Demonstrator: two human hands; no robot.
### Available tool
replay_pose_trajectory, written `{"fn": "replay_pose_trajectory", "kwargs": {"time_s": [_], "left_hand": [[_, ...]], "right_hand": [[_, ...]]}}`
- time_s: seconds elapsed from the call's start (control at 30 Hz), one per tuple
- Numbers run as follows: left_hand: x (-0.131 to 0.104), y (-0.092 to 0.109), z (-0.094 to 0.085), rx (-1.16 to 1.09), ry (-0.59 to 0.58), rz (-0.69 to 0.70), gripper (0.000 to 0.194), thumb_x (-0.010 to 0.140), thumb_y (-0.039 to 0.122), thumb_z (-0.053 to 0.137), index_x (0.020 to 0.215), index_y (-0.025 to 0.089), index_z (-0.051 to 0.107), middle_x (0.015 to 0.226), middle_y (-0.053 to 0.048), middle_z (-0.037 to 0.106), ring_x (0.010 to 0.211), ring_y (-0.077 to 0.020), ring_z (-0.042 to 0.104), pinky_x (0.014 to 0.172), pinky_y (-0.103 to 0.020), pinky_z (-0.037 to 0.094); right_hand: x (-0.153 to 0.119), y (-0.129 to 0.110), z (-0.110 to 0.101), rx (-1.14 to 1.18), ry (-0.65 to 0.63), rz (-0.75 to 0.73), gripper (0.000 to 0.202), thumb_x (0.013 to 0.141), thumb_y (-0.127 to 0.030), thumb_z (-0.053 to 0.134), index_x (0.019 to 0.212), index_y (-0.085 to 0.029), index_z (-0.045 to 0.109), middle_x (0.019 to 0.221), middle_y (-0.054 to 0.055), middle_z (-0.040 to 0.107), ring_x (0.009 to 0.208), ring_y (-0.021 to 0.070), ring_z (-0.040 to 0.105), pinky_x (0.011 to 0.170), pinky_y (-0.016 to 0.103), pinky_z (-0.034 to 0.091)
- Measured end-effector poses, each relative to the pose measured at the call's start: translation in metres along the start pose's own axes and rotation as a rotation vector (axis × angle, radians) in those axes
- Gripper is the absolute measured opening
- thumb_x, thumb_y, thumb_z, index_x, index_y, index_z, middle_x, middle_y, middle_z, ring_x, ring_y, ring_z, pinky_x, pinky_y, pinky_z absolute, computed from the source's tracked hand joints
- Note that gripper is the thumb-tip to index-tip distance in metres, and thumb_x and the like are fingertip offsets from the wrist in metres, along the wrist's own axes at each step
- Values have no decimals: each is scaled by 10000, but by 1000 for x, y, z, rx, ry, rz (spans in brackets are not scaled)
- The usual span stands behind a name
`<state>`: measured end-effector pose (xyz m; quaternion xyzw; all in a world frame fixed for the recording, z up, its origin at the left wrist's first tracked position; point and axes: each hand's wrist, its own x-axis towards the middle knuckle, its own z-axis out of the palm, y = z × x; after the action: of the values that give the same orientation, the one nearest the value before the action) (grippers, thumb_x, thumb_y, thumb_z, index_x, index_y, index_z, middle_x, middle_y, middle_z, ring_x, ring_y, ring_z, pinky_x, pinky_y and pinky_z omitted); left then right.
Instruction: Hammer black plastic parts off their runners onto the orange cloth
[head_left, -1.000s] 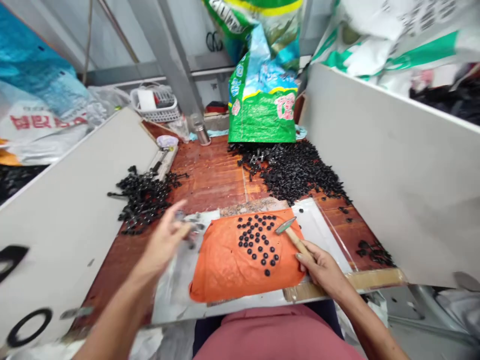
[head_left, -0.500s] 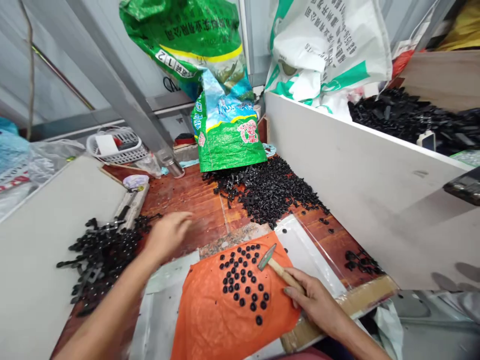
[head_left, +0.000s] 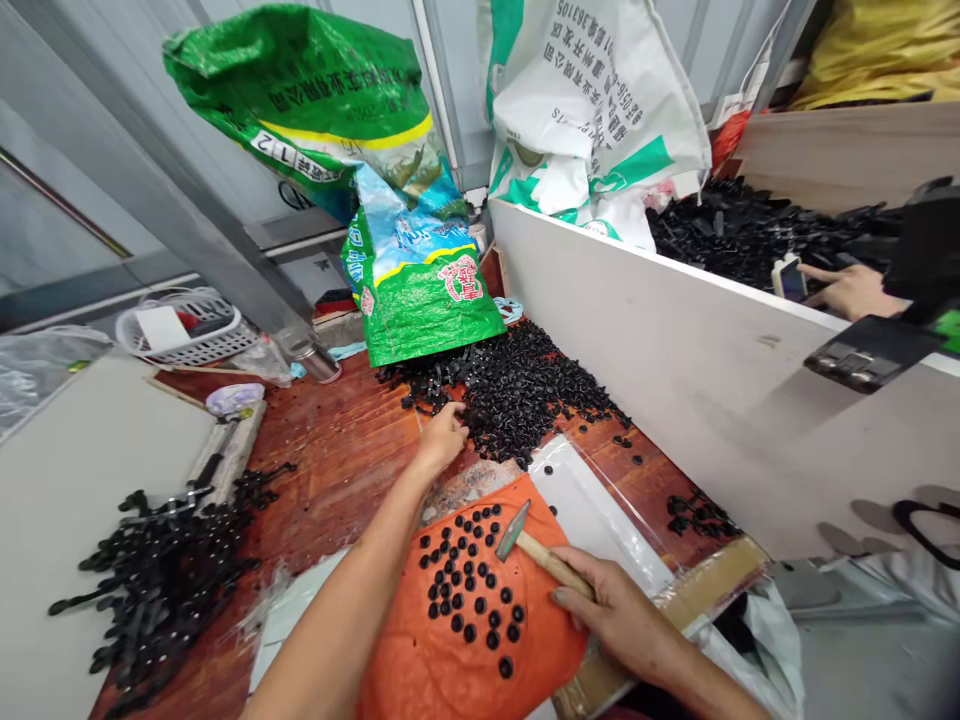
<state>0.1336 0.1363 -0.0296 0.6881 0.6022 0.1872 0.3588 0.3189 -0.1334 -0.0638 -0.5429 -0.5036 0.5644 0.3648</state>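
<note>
My right hand [head_left: 611,605] grips the wooden handle of a small hammer [head_left: 551,565]. The hammer's head rests over the orange cloth [head_left: 420,655]. Several round black plastic pieces [head_left: 480,605] are laid out on that cloth, left of the hammer. My left hand [head_left: 444,440] reaches past the cloth to the left edge of a heap of small black plastic parts [head_left: 517,390]. Its fingers are curled in at a few black parts there; the fingertips are partly lost against the dark heap.
A tangle of black moulded strips [head_left: 172,590] lies at left. A green sack [head_left: 435,310] stands behind the heap. On the right runs a white board [head_left: 637,350]; beyond it another person's hand [head_left: 859,290] touches a small device [head_left: 791,278]. A white basket [head_left: 180,330] sits back left.
My left hand has swung right and away from me, from over the bare wood to the heap of black parts. The hammer stays in my right hand. Another person's hand has appeared at right.
</note>
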Motion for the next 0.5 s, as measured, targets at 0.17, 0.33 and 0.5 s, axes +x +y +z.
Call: {"fn": "replay_pose_trajectory", "kwargs": {"time_s": [0.17,0.33,0.5], "left_hand": [[-46,-8,-31,-348,-41,-42,428,856,358,652,1211,185,486,694,45,608,575,-122,634,601,-242,516],[-125,-19,-61,-804,-237,-67,522,783,429,798,1166,211,518,828,-27,719,626,-129,675,623,-241,528],[-191,-30,-62,-963,-276,-138,517,797,514,797,1162,179,651,803,-36,712,569,-94,603,602,-215,450]], "right_hand": [[1,4,0,-10,-5,6,350,926,-277,575,1259,-252,682,764,-37,587,704,167,515,646,260,379],[2,6,-1,-14,-33,13,397,948,-390,577,1304,-234,659,753,-31,558,701,166,488,635,261,366],[5,15,-3,-16,-15,24,511,924,-508,608,1336,-209,639,706,-34,534,640,160,480,595,260,364]]}}
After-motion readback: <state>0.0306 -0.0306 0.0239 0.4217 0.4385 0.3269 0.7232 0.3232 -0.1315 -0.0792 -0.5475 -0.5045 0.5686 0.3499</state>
